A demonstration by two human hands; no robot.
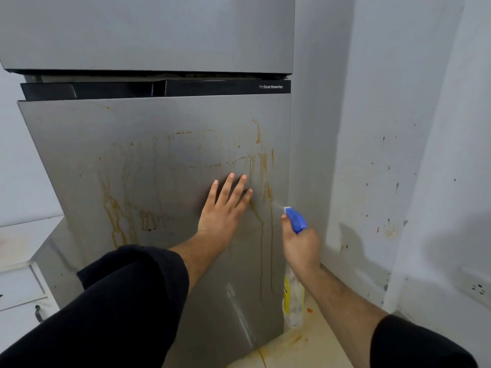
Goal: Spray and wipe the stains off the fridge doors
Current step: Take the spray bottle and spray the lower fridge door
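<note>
Sleeves: black fabric covers both forearms nearest the camera, pushed back to leave the wrists bare.
Right hand: the right hand [301, 247] is wrapped around the neck of a spray bottle [294, 293], fingers curled tight on it, one fingertip up by the trigger of the blue nozzle [296, 219]. The nozzle aims at the right edge of the lower door, just beside it; a faint mist seems to hang at its tip.
Left hand: the left hand [224, 208] lies flat against the lower fridge door [79, 144], fingers spread and pressed to the metal, holding nothing.
Cloth: none shows in either hand or anywhere in view.
Stains: orange-brown drip stains [261, 158] run down the right side of the lower door, past the left hand and on toward the floor; another cluster trails down the door's left half, with fainter streaks between.
Floor: pale tiles [313, 346] by the bottle carry orange smears too.
Upper door: the upper fridge door [148, 30], beyond the dark handle strip, looks clean as far as it shows.
Wall: the wall [385, 155] to the right is speckled with small spots.
Progress: my reading is early spraying; no streak looks wiped, so all the wiping is left.
</note>
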